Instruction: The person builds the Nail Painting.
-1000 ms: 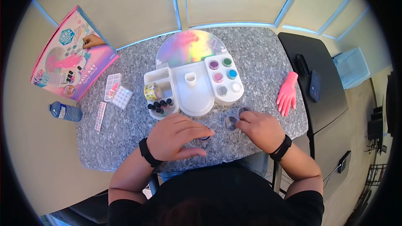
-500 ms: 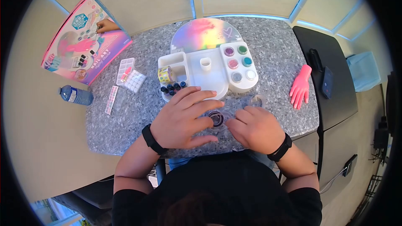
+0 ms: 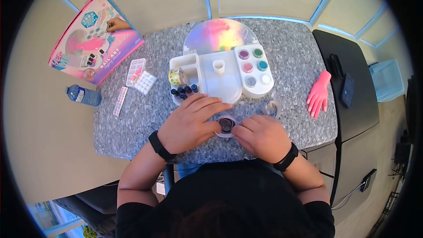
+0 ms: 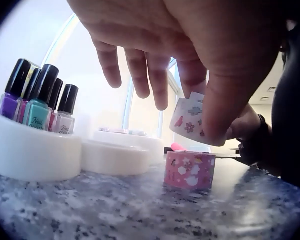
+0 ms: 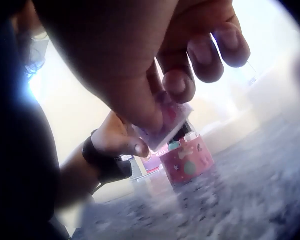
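Both hands meet near the table's front edge. My left hand (image 3: 189, 125) pinches a white patterned roll (image 4: 187, 117) between thumb and index finger, its other fingers spread. On the roll's other side, my right hand (image 3: 263, 137) grips it with thumb and fingertips; the right wrist view shows this roll (image 5: 172, 122) tilted. Directly beneath, a pink patterned roll (image 4: 190, 170) stands on the tabletop, with a gap between the two in the left wrist view. From above, the rolls (image 3: 226, 125) overlap as rings. Another clear-rimmed roll (image 3: 272, 109) lies beyond the right hand.
Behind the hands stands a white organizer (image 3: 219, 83) with polish bottles (image 3: 184, 91), a yellow roll (image 3: 177, 76) and glitter pots (image 3: 247, 67). A pink model hand (image 3: 319, 94) lies right; a box (image 3: 94, 39), water bottle (image 3: 83, 95) and small cases (image 3: 144, 82) are left.
The right hand has moved left with a roll, bringing it over the pink one. The left thumb and index finger have closed on that roll. The head view has shifted.
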A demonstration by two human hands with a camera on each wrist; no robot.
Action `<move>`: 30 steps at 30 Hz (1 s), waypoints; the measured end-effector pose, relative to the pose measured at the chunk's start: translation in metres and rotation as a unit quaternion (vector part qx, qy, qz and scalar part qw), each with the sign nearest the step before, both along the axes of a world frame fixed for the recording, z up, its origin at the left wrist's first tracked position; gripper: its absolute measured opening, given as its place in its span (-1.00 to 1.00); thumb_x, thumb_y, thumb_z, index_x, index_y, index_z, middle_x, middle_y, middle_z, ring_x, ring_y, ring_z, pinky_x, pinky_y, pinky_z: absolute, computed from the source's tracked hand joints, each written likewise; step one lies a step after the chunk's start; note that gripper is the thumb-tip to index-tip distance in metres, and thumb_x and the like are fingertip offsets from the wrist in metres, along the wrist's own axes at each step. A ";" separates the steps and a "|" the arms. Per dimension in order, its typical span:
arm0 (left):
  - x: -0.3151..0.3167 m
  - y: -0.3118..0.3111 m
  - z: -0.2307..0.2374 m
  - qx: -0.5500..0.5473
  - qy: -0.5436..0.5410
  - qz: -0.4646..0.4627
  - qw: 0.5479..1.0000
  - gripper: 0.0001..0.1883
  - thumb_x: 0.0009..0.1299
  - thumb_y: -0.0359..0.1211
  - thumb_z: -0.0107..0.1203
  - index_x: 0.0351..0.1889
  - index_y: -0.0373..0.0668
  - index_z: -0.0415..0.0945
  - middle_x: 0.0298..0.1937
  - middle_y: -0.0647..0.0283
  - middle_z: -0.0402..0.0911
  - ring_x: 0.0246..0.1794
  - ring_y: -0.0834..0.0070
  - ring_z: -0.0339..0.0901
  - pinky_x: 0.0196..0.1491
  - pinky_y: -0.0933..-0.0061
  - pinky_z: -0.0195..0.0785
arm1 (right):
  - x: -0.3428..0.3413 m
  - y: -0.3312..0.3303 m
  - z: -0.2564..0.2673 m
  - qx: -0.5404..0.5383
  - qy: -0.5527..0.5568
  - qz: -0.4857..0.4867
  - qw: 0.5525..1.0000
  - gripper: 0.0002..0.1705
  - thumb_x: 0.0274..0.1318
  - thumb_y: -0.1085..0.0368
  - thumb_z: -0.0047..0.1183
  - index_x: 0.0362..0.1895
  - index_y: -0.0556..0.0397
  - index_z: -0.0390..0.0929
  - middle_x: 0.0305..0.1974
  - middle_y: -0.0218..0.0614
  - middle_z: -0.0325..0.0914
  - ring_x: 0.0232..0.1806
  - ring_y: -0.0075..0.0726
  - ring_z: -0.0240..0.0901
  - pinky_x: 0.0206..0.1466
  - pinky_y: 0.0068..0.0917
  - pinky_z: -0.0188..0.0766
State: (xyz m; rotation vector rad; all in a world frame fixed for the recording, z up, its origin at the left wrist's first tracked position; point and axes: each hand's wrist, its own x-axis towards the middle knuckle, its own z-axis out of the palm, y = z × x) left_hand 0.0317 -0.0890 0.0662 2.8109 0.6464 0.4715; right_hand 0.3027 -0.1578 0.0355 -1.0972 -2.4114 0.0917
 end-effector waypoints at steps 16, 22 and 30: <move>-0.012 -0.008 -0.002 0.035 0.009 0.060 0.998 -0.74 0.29 -0.14 0.58 -0.20 0.06 0.75 0.54 0.28 0.64 0.55 0.21 0.54 0.67 -0.08 0.25 | 0.003 0.001 0.002 -0.036 0.001 -0.021 0.999 -0.74 0.27 0.12 0.43 -0.06 -0.17 0.66 -0.27 -0.43 0.57 -0.18 -0.21 0.64 -0.08 -0.19 0.60; -0.005 -0.014 -0.016 -0.002 0.018 0.061 0.998 -0.63 0.39 -0.04 0.54 0.07 0.08 0.82 0.49 0.27 0.70 0.56 0.23 0.56 0.68 -0.08 0.26 | 0.001 0.000 -0.003 -0.062 -0.019 -0.018 0.998 -0.66 0.26 0.08 0.44 0.03 -0.16 0.65 -0.20 -0.43 0.61 -0.12 -0.20 0.67 -0.06 -0.19 0.61; 0.000 -0.024 -0.015 -0.020 0.038 0.060 0.997 -0.55 0.50 -0.02 0.46 0.28 0.11 0.81 0.52 0.34 0.71 0.57 0.26 0.58 0.69 -0.06 0.26 | 0.033 -0.014 0.013 -0.108 0.027 -0.125 0.986 -0.61 0.23 0.27 0.45 0.11 -0.05 0.65 -0.04 -0.24 0.67 0.00 0.06 0.70 0.05 -0.04 0.66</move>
